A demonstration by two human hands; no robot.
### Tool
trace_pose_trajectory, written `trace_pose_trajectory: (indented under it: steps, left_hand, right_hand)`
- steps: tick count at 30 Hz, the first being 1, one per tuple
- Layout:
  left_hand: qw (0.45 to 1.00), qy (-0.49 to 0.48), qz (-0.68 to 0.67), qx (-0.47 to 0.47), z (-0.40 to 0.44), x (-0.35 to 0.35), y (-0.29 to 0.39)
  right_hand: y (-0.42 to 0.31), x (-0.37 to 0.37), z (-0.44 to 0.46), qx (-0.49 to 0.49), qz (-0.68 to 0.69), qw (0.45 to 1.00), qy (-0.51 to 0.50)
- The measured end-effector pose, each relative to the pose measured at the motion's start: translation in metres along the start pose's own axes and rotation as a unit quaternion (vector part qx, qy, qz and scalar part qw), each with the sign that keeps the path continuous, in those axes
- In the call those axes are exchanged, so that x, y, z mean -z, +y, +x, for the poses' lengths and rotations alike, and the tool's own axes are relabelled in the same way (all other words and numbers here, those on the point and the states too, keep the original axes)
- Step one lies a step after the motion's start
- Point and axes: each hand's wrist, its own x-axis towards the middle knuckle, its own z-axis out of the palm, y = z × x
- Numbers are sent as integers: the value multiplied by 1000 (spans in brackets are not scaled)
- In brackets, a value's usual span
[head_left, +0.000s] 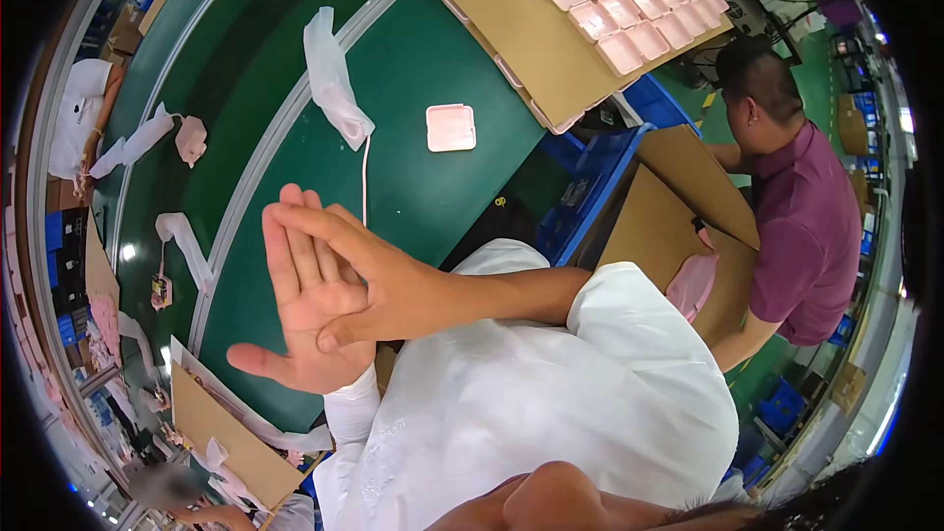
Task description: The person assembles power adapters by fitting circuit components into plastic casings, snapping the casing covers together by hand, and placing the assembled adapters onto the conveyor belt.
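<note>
My left hand is held palm up over the green table, its fingers stretched out and the thumb apart. Across it lies my right hand, gripping it with the thumb on the palm and the index finger over the other hand's fingers. Neither hand appears to hold an object. Beyond them on the table rest a square pale pink plastic piece and a white translucent sleeve. A thin pink cord runs from the sleeve's end towards my hands, which hide its lower end.
A cardboard sheet at the far right bears rows of pink plastic pieces. Beside the table stand a blue crate and an open cardboard box. A person in a purple shirt is at the right. Wrapped pink items lie left, beyond the metal rail.
</note>
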Motion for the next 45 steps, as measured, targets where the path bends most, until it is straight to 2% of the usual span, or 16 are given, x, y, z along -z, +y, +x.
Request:
trace_pose_trajectory:
  steps: [6,9,12,15,16,19,22,24,28,30,33,34,36,39,42,45]
  left_hand:
    - [998,34,21,-57,-3,-5,-13]
    - [968,20,-127,-215,4,4,-45]
    - [965,15,-208,-160,5,21,-28]
    - [991,61,-16,-117,13,-8,-6]
    - [993,52,-38,-99,15,-6,-2]
    - [997,43,-37,-59,20,8,19]
    - [997,19,-73,25,25,29,43]
    - [997,18,-69,5,31,38,56]
    - [989,22,-141,-48,30,44,67]
    - [992,20,63,-108,23,46,55]
    - [933,10,312,-177,11,42,22]
    - [918,24,343,-198,13,38,26]
    - [858,88,435,-258,35,50,61]
    - [703,193,570,-380,56,68,123]
    - [653,95,638,-398,31,53,83]
    - [524,-187,766,-322,-22,119,5]
  right_hand:
    - [-3,-2,7,-15,2,1000,19]
    - [2,-5,11,-17,14,1000,12]
    - [6,-12,15,12,-2,1000,22]
    - [18,-17,11,66,-88,994,18]
    - [24,-18,10,90,-123,988,10]
    - [28,-17,1,20,-113,992,-53]
    - [26,-11,-14,41,-214,973,-74]
    - [24,-5,-19,33,-290,949,-117]
    - [23,-1,-2,81,-222,971,-13]
    - [22,-2,18,143,-207,967,25]
    - [41,-39,22,195,-197,960,-24]
    - [46,-50,6,80,-88,990,-72]
    - [38,-58,-19,54,-118,972,-196]
    - [44,-49,-36,-136,11,926,-352]
    - [57,-51,-11,-155,167,965,-129]
    - [28,-38,27,-71,321,943,-54]
